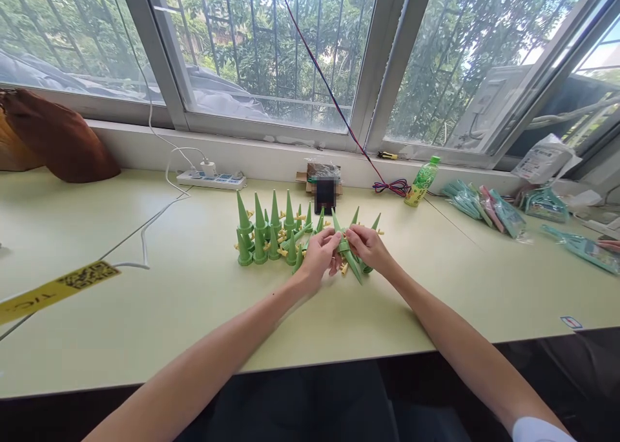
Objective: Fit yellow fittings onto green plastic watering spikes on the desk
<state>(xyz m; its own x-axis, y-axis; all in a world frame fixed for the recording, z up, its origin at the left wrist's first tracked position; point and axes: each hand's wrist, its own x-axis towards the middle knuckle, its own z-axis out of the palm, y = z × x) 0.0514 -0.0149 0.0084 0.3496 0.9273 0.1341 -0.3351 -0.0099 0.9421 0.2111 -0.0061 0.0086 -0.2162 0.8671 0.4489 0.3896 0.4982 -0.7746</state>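
Both hands meet over a green plastic plant watering spike (351, 264), whose pointed end slants down to the right. My left hand (320, 251) is closed around its collar end from the left. From the right, my right hand (371, 245) pinches the same end; its fingertips hide what lies between them. Several more green spikes with small yellow valves (259, 248) stand upright in rows to the left of my hands, and a few lie or stand just behind them. Below my fingers shows a yellow valve (343, 269).
Behind the spikes stands a dark phone-like device (325, 196) against a small box. A green-capped bottle (422, 182), coiled wire (391, 187) and bagged packets (479, 203) are at the back right. At left are a power strip (212, 179), its white cable and a brown bag (62, 138).
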